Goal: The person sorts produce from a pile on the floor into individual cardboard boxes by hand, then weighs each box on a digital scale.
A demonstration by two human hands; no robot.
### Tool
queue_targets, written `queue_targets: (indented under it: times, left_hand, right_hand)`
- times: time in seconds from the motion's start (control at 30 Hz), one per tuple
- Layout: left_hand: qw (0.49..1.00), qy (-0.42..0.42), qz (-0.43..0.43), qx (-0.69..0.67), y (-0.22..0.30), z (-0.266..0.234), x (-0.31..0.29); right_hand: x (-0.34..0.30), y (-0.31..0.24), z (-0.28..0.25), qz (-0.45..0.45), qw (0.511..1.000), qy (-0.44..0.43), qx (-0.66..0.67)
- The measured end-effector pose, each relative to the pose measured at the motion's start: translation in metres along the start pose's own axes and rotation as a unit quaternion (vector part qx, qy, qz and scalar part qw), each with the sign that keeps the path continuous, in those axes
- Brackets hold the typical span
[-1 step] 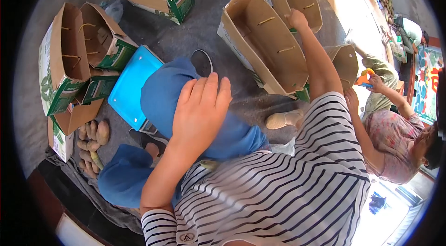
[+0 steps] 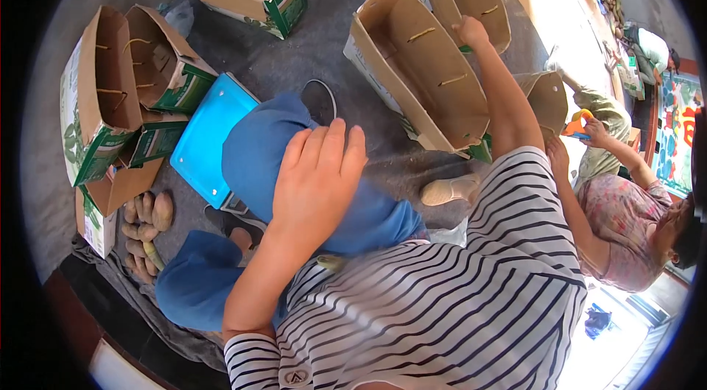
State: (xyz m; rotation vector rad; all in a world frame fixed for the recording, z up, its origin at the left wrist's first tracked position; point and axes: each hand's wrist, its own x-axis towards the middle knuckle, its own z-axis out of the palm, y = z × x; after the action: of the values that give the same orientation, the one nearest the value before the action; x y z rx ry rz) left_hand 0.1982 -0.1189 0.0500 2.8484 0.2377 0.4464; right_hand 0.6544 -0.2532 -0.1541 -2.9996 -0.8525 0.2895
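A seated person in a striped shirt reaches for an open brown cardboard box [image 2: 420, 73] standing on grey ground.

The left hand [image 2: 317, 184] lies flat and open on a blue-trousered knee [image 2: 258, 147], fingers together, holding nothing; the right hand [image 2: 471, 30] is stretched out to the far top rim of the box, fingers curled there, though whether they grip it cannot be told; the box stands empty just ahead of the knee, beside a flat bright-blue plastic slab [image 2: 206, 143]; brownish tubers [image 2: 143, 224] lie in a heap at the left; another person in a floral top [image 2: 618, 228] sits at the right.
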Motion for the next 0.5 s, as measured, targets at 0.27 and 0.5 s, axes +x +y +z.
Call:
queue_targets:
  times: [0.27,0.5]
  left_hand:
    - [1.0,-0.003,0.013,-0.006,0.0,0.002,0.005]
    - [1.0,-0.021,0.015,-0.003,0.006,0.004,0.014]
  right_hand:
    - [-0.027,0.102,-0.031,0.02,1.0,0.005,-0.017]
    - [-0.041,0.127,-0.032,0.103,0.994,0.036,-0.032]
